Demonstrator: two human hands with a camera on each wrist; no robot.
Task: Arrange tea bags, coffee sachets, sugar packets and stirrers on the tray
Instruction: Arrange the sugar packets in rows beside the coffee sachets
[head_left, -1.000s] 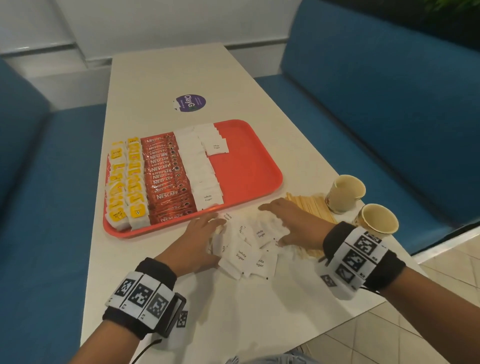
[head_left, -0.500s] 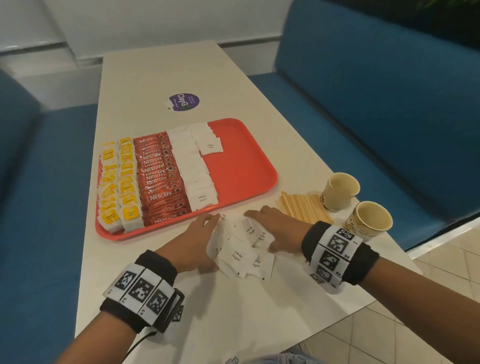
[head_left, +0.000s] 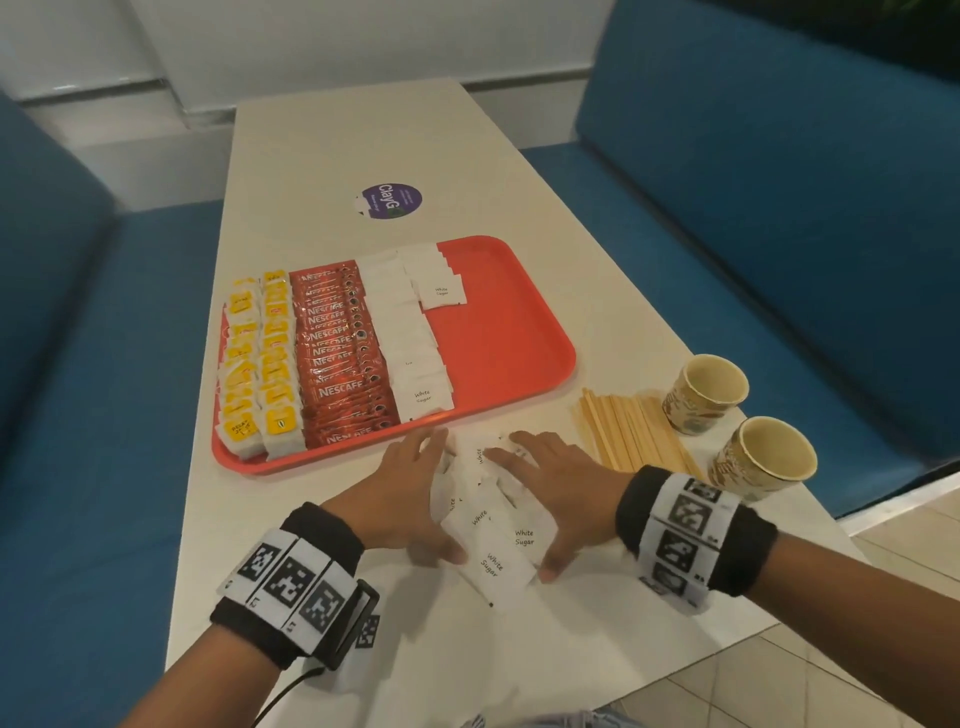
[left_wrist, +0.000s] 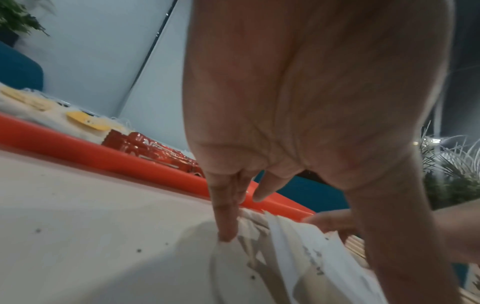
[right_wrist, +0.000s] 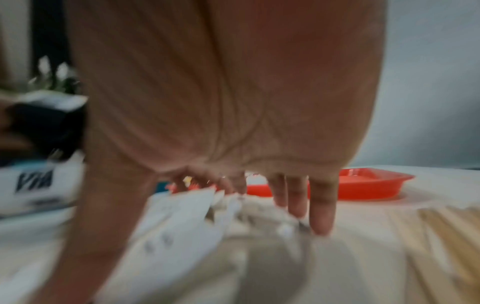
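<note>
seen from above, a cream table (head_left: 332, 135) holds a red tray (head_left: 498, 332). on the tray's left part lie two rows of yellow-tagged tea bags (head_left: 260, 364), then a row of red coffee sachets (head_left: 343, 358), then white sugar packets on the tray (head_left: 410, 343) in one long column, with a short second column at the far end.

just in front of the tray's near edge, a loose pile of sugar packets (head_left: 488, 525) lies on the table. the left hand (head_left: 400, 499) and the right hand (head_left: 550, 499) flank the pile, one on each side, fingers straight and spread, pressing the packets together between them, with the thumbs at the pile's near end. the right wrist view is blurred.

wooden stirrers (head_left: 628, 436) lie in a bundle on the table just right of the right hand. beside them stand two upright paper cups (head_left: 737, 421). a round purple sticker (head_left: 389, 200) sits on the table beyond the tray. blue benches (head_left: 753, 208) line both sides.
</note>
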